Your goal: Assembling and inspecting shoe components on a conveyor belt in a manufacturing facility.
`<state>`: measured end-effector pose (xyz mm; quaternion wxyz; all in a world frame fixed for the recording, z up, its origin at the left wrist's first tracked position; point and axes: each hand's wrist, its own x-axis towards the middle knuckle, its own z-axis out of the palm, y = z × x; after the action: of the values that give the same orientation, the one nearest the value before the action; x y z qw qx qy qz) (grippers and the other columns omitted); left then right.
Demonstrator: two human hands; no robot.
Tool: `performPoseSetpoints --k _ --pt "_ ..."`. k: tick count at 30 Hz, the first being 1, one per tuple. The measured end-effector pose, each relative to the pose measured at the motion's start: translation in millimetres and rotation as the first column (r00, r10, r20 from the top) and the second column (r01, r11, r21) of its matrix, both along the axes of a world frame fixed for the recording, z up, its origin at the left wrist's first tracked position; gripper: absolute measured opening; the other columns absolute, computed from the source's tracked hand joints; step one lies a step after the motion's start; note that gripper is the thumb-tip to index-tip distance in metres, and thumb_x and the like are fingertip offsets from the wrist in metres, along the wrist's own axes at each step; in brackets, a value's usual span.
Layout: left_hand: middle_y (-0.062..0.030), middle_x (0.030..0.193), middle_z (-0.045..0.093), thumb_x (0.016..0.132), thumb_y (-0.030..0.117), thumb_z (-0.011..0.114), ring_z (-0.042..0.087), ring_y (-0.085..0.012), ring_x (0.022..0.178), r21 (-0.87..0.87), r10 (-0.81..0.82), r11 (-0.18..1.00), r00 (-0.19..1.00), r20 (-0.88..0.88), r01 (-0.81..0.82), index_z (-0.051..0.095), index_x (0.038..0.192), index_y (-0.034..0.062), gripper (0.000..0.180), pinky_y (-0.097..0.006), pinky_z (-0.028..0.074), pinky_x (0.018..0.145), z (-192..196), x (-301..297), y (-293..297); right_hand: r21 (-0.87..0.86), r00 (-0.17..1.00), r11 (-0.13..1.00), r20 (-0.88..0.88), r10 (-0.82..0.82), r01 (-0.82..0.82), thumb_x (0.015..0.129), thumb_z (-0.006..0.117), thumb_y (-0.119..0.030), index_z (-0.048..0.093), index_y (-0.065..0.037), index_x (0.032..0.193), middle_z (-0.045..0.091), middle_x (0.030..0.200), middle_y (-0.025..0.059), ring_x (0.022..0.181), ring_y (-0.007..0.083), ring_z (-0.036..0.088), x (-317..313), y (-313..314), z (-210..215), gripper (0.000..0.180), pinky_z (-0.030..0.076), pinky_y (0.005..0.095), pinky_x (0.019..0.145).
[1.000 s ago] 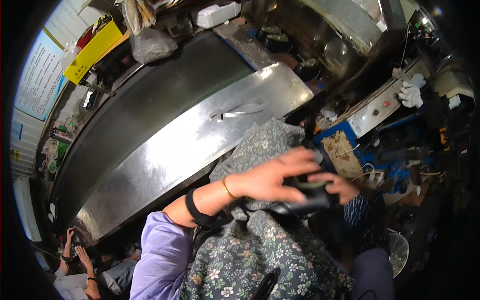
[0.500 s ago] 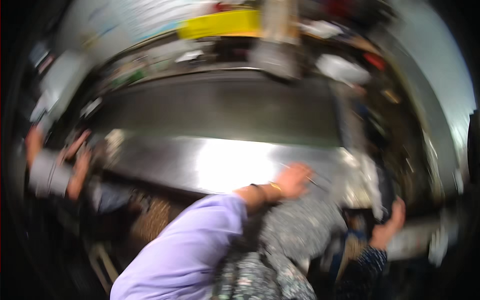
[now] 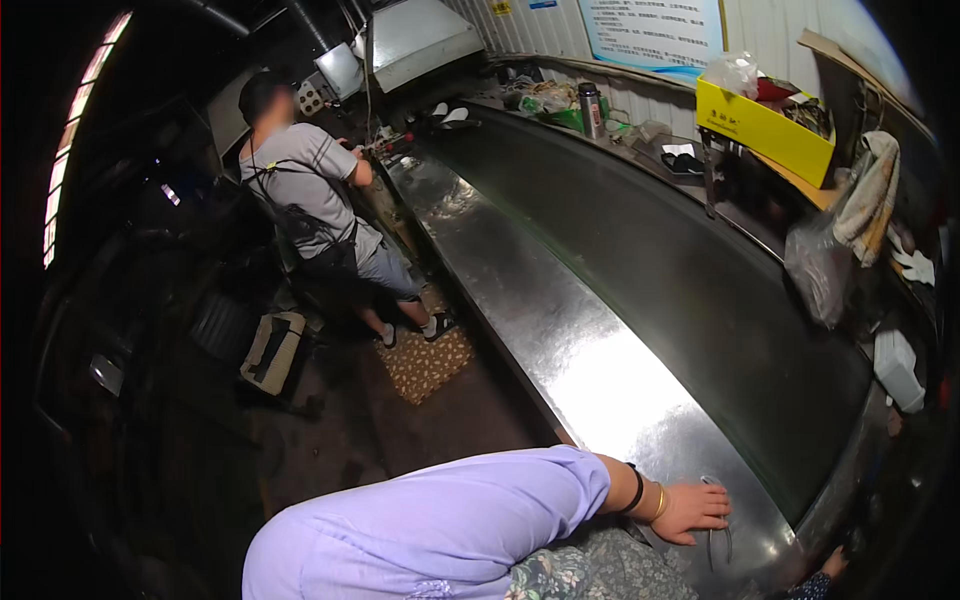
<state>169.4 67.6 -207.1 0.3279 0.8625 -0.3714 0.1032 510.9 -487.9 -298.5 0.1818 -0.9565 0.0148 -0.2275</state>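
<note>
My left arm in a lavender sleeve reaches across the lower part of the picture. My left hand (image 3: 690,510), with a gold bangle and a dark band at the wrist, rests low on the near end of the shiny metal table (image 3: 565,345). Its fingers are bent over thin metal tweezers (image 3: 720,555), whose ends stick out on both sides of the hand. My right hand is not in view. At the lower right edge, a hand (image 3: 835,562) with a dark patterned cuff appears to be another person's.
A dark conveyor belt (image 3: 660,265) runs along the metal strip. Beyond it stand a yellow box (image 3: 765,130), a thermos (image 3: 591,110) and a hanging towel (image 3: 868,190). A co-worker (image 3: 310,190) in grey stands at the far left on a patterned mat (image 3: 425,365).
The view has swung left and steadied, bringing in the far end of the belt and the co-worker's whole figure. My left hand stays on the table with the tweezers.
</note>
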Motion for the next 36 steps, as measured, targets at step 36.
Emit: performPoseSetpoints --k 36 --pt "-0.0267 0.137 0.045 0.079 0.039 0.063 0.040 -0.0400 0.131 0.034 0.064 0.997 0.997 -0.032 -0.063 0.046 0.134 -0.0036 0.072 -0.051 0.023 0.115 -6.5 -12.7 2.7 -0.357 0.966 0.898 -0.096 0.238 -0.257 0.098 0.047 -0.041 0.062 -0.004 0.123 0.055 0.130 0.0248 0.124 0.0440 0.047 -328.3 264.7 85.1 0.047 0.031 0.0572 0.106"
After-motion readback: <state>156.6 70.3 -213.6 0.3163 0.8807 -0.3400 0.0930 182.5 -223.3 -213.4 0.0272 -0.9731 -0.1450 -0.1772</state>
